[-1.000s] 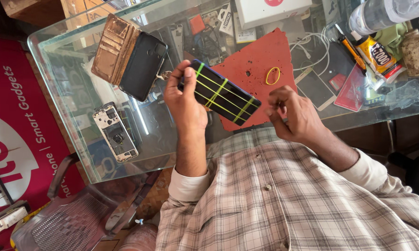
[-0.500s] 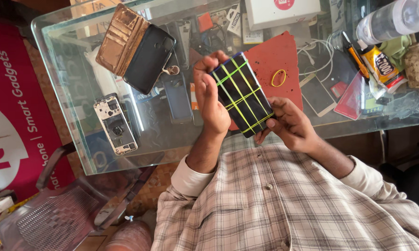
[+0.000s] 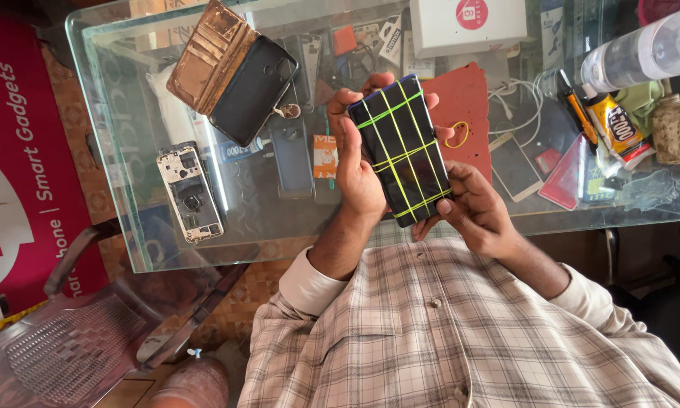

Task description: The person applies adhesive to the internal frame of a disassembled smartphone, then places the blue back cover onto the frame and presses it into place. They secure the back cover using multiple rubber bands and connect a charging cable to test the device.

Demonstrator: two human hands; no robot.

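Your left hand (image 3: 355, 170) grips the phone (image 3: 402, 151) along its side. Its long axis runs away from you; your right hand (image 3: 472, 211) pinches the near end.

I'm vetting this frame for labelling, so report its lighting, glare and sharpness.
Head view: even daylight and sharp focus on the black phone bound with yellow-green rubber bands, gripped by the left hand and right hand; the glass tabletop shows pale reflections, and the clear plastic bottle at the top right looks washed out.

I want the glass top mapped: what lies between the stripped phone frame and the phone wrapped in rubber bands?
In the head view, a dark phone lies between the stripped phone frame and the banded phone, beside an orange card.
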